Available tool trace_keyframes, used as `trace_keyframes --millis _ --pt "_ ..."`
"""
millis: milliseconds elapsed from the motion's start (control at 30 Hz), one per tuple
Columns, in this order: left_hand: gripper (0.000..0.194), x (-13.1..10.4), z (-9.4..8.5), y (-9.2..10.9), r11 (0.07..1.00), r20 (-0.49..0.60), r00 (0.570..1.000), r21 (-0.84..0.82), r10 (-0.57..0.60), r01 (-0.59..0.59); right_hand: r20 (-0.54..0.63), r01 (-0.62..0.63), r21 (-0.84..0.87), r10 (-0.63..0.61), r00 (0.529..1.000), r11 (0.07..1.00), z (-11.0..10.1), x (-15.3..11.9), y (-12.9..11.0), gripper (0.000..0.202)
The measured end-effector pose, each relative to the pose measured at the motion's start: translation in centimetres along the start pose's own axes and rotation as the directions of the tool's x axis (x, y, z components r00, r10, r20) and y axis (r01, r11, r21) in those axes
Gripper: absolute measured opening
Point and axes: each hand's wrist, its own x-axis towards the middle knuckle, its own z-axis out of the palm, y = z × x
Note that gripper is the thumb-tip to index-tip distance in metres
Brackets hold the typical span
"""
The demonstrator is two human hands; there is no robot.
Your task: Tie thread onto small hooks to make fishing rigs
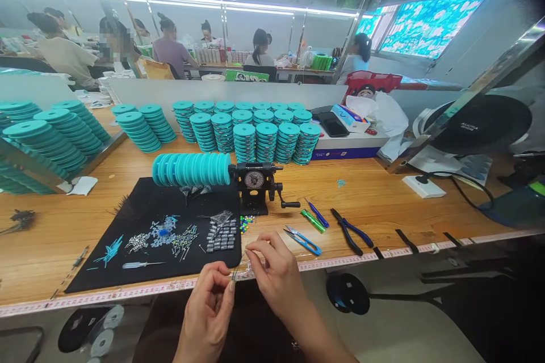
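My left hand [209,306] is closed in a pinch at the table's front edge, on a thin dark strand [235,272]. To its right and slightly higher, my right hand [275,266] pinches something too small to make out. Behind them lies a black mat [149,195] with grey sinkers [221,241], small metal parts [184,243], pale blue clips [164,232], blue tubes [111,250] and a small screwdriver [142,265]. Colored beads [246,223] sit beside the mat. A hand-cranked winder [255,181] holds a row of turquoise spools [191,169].
Blue snips [303,240], a green tube [313,221], a blue pen [317,212] and pliers [351,231] lie to the right. Stacked turquoise spools [244,144] line the back. A measuring tape [128,290] runs along the front edge. People [170,48] sit beyond the partition.
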Motion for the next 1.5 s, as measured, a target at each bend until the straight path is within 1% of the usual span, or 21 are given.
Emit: trace_keyframes --millis 100,200,267,333,367,433,500,567,600,700,800,867,933,967,1000,1067,1100,1167,1267,1367,1500 --pt "0.013 0.2 -0.4 -0.9 0.982 -0.003 0.991 0.134 0.137 -0.135 0.043 0.034 -0.025 -0.033 0.999 0.999 0.4 2.0 0.0 0.013" --pt "0.01 0.5 -0.9 -1.6 0.907 0.072 0.949 0.28 0.308 -0.315 0.143 0.036 -0.085 -0.023 0.989 0.996 0.5 3.6 0.0 0.01" --pt "0.011 0.6 -1.1 -1.7 0.881 0.137 0.938 0.321 0.319 -0.347 0.215 0.043 -0.121 -0.017 0.977 0.992 0.7 4.1 -0.1 0.01" --pt "0.015 0.8 -1.1 -1.5 0.918 0.178 0.957 0.29 0.227 -0.272 0.228 0.055 -0.143 -0.021 0.973 0.988 0.7 4.1 -0.2 0.01" --pt "0.016 0.9 -1.0 -1.3 0.946 0.183 0.97 0.252 0.159 -0.203 0.19 0.056 -0.146 -0.028 0.981 0.988 0.7 3.9 -0.2 0.011" --pt "0.02 1.2 -1.0 -1.0 0.989 0.168 0.985 0.14 0.024 -0.048 0.016 0.044 -0.13 -0.042 0.999 0.991 0.5 3.0 -0.3 0.017" --pt "0.026 1.5 -1.0 -0.6 0.996 0.162 0.983 0.009 -0.084 0.083 -0.186 0.013 -0.077 -0.028 0.982 0.997 0.2 1.6 -0.3 0.017" --pt "0.034 1.8 -1.1 -0.2 0.979 0.185 0.969 -0.094 -0.163 0.182 -0.273 -0.04 -0.002 0.038 0.961 0.999 -0.1 -0.1 -0.4 0.008" --pt "0.036 1.8 -1.2 0.0 0.966 0.207 0.959 -0.131 -0.192 0.222 -0.266 -0.07 0.037 0.078 0.961 0.997 -0.1 -1.0 -0.3 0.008" --pt "0.039 1.8 -1.1 0.6 0.915 0.278 0.921 -0.223 -0.271 0.337 -0.157 -0.143 0.127 0.162 0.974 0.982 0.2 -2.7 -0.3 0.011" --pt "0.039 1.5 -1.0 0.8 0.845 0.342 0.872 -0.286 -0.35 0.451 -0.084 -0.198 0.157 0.213 0.973 0.968 0.7 -3.2 -0.1 0.011" --pt "0.038 1.5 -1.0 0.7 0.837 0.321 0.874 -0.297 -0.366 0.46 -0.051 -0.264 0.192 0.279 0.959 0.945 1.2 -2.9 0.4 0.012" --pt "0.039 1.6 -1.1 0.4 0.893 0.217 0.925 -0.264 -0.313 0.364 0.021 -0.36 0.337 0.375 0.927 0.87 2.0 -2.6 0.9 0.015" --pt "0.039 1.6 -1.1 0.2 0.931 0.143 0.955 -0.226 -0.26 0.287 0.074 -0.409 0.449 0.423 0.903 0.795 2.5 -2.4 1.1 0.018" --pt "0.038 1.6 -1.2 0.1 0.963 0.069 0.978 -0.174 -0.197 0.207 0.137 -0.452 0.572 0.464 0.875 0.684 3.2 -2.2 1.3 0.021" --pt "0.033 1.6 -1.3 -0.1 0.995 -0.035 0.996 -0.062 -0.077 0.075 0.253 -0.493 0.759 0.504 0.826 0.425 4.4 -1.8 1.4 0.028" --pt "0.029 1.5 -1.3 -0.1 0.999 -0.066 0.997 -0.025 -0.032 0.031 0.29 -0.491 0.81 0.51 0.81 0.319 5.0 -1.6 1.3 0.03" --pt "0.024 1.4 -1.3 -0.1 1.0 -0.099 0.995 0.0 0.016 -0.016 0.33 -0.479 0.857 0.512 0.793 0.19 5.8 -1.1 0.9 0.033" --pt "0.026 1.5 -1.3 0.0 0.998 -0.094 0.996 -0.062 -0.002 -0.004 0.345 -0.459 0.882 0.512 0.787 0.111 6.3 -0.2 0.1 0.037" --pt "0.03 1.7 -1.2 0.0 0.978 -0.057 0.993 -0.188 -0.103 0.091 0.347 -0.427 0.903 0.51 0.787 0.045 6.4 0.3 -0.3 0.038" --pt "0.034 1.6 -1.1 0.1 0.892 -0.001 0.96 -0.37 -0.281 0.26 0.287 -0.38 0.922 0.535 0.795 0.07 6.9 0.4 -0.3 0.036"
